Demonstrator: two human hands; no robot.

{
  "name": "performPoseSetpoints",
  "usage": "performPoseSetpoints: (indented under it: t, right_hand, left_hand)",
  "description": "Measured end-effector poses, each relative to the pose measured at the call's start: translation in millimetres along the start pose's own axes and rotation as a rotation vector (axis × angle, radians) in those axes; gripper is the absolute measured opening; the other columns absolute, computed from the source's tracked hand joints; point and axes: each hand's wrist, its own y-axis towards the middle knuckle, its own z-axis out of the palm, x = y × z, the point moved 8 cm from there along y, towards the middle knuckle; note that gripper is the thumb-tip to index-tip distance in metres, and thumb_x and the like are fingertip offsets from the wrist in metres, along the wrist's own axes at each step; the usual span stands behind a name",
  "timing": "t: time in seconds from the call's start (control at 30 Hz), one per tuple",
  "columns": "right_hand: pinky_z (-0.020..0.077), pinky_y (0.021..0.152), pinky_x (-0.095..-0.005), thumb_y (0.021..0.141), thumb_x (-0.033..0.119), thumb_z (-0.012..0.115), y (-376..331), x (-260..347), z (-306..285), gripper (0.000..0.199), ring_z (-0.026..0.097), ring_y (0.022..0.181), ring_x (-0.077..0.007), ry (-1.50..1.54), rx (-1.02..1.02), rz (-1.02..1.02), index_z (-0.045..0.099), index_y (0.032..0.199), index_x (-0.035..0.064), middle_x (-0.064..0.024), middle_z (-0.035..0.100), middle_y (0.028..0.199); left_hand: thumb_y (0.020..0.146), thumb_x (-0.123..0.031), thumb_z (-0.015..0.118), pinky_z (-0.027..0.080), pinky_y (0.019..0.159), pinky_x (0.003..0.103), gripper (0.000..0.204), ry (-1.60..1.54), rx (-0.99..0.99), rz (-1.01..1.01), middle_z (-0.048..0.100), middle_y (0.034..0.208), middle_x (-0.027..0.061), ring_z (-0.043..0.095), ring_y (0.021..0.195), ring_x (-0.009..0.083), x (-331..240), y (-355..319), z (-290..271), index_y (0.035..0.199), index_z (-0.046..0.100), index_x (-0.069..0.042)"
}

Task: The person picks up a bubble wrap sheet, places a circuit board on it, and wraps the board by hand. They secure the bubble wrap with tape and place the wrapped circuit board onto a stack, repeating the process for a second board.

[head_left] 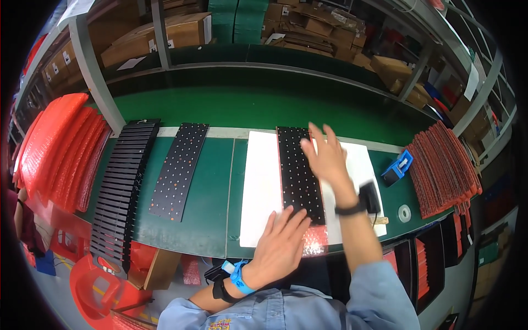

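A long black board [300,173] dotted with rows of small pale spots lies lengthwise on a white sheet [258,192]. Clear red bubble wrap [315,240] shows at its near end, with thin red edges along its sides. My left hand [280,242] is open, its spread fingertips at the board's near end. Over the board's far right edge, my right hand [328,157] has its fingers apart and grips nothing; whether it touches the board I cannot tell. A second dotted black board [179,173] rests to the left on the green table.
A black slotted rack [124,187] stands left, beside piled red bubble bags [63,148]. On the right are a blue tape dispenser [397,168], a tape roll [404,213] and a stack of red-wrapped pieces [443,165]. Metal posts [96,71] rise behind; a red stool [99,291] is below left.
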Motion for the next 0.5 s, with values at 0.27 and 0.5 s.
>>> performPoseSetpoints:
  t: [0.27, 0.5]
  right_hand:
    - [0.0464, 0.094, -0.0388, 0.081, 0.034, 0.075, 133.6, -40.1, 88.9, 0.050, 0.062, 0.107, -0.0295, 0.090, 0.837, -0.200, 0.064, 0.124, 0.0100, -0.0154, 0.067, 0.112]
    - [0.0511, 0.073, -0.0318, 0.071, 0.011, 0.081, 156.8, 0.9, -2.2, 0.035, 0.062, 0.080, -0.0167, 0.194, 0.623, -0.296, 0.068, 0.102, 0.0008, -0.0072, 0.069, 0.089]
  left_hand:
    - [0.087, -0.016, 0.059, 0.028, 0.111, 0.053, 0.041, 0.102, 0.120, -0.054, 0.052, 0.138, 0.0054, 0.042, 0.133, 0.0288, -4.5, -2.2, 16.2, 0.128, 0.059, -0.012]
    - [0.085, -0.015, 0.059, 0.029, 0.107, 0.057, 0.036, 0.132, 0.045, -0.003, 0.054, 0.132, 0.0081, 0.044, 0.129, 0.0297, -13.7, 0.6, 9.9, 0.121, 0.062, -0.009]
